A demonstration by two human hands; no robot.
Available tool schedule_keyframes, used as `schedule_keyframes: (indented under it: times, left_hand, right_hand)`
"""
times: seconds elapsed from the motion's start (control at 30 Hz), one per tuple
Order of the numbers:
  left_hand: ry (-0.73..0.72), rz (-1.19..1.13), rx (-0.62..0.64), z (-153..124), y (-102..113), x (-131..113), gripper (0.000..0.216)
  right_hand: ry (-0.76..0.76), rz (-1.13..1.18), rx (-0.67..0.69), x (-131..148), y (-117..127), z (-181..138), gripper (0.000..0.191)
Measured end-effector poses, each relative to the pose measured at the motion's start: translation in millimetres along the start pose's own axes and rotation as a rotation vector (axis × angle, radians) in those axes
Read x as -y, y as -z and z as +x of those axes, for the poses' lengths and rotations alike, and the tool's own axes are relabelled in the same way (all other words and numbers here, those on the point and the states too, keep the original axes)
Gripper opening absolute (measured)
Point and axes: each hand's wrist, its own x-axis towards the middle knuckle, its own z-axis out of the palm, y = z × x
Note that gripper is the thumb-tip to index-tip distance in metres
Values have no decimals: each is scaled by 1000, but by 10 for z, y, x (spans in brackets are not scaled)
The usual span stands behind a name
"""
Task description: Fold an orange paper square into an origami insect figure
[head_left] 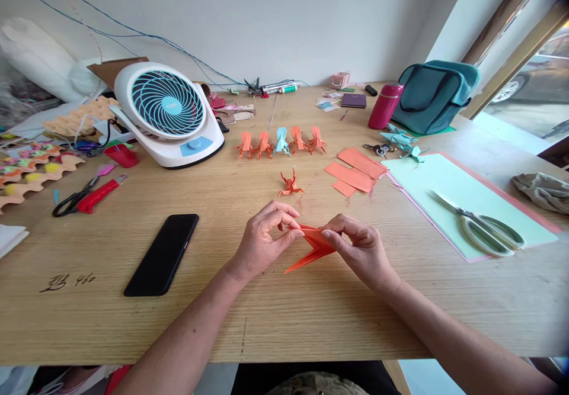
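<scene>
A folded piece of orange paper (pixel 316 244) is held above the table between both hands, one long point of it reaching down to the left. My left hand (pixel 267 235) pinches its upper left edge between thumb and forefinger. On the upper right part, my right hand (pixel 358 247) grips the paper between thumb and fingers, hiding that corner. Just beyond the hands sits a small orange origami figure (pixel 291 183) with upturned points. Farther back stands a row of several folded paper figures, orange ones (pixel 299 139) with a light blue one (pixel 281 141) in the middle.
A black phone (pixel 162 255) lies left of my hands. Orange paper strips (pixel 355 176) lie ahead to the right, near green sheets (pixel 427 179) bearing scissors (pixel 482 227). A white fan (pixel 166 116), red cutter (pixel 100 196), pink bottle (pixel 385 106) and teal bag (pixel 431 96) stand or lie around.
</scene>
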Motion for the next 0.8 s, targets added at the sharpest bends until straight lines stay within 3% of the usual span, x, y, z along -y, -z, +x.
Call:
schedule_keyframes:
  times: [0.27, 0.5, 0.8]
  left_hand:
    - [17, -28, 33, 10, 19, 40, 2]
    - [-48, -5, 19, 16, 19, 40, 16]
    - [-77, -22, -17, -7, 17, 25, 13]
  right_hand:
    - [36, -51, -28, 19, 20, -5, 19]
    - [15, -37, -43, 17, 29, 2, 19]
    - [-17, -13, -40, 11, 25, -1, 21]
